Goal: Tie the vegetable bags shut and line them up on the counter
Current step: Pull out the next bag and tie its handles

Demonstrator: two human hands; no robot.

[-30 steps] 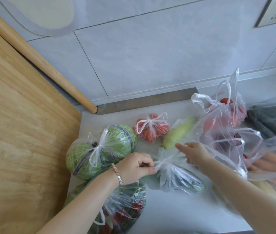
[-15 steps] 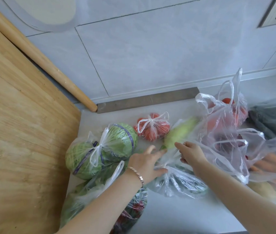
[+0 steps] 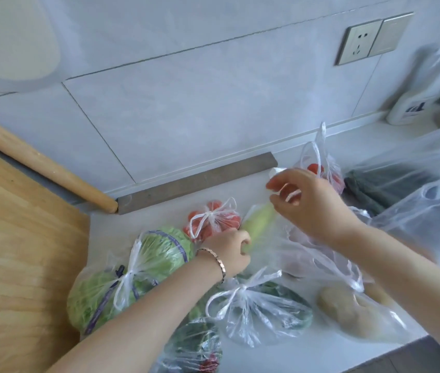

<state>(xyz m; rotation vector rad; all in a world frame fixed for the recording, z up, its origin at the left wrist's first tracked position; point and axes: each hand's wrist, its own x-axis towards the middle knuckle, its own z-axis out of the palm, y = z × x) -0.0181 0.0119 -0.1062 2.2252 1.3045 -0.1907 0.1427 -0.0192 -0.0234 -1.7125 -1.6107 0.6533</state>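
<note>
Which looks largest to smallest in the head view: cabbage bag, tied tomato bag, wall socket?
1. cabbage bag, clearly largest
2. tied tomato bag
3. wall socket, though it sits farther from the camera, so its rank is unsure

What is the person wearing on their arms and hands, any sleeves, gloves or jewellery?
Both forearms are bare: no sleeves reach into view and there are no gloves. The left hand has a slim metallic bracelet of small flat links, rose-gold in tone, round its wrist. The right hand and its wrist show nothing worn; no rings can be made out on either hand.
</note>
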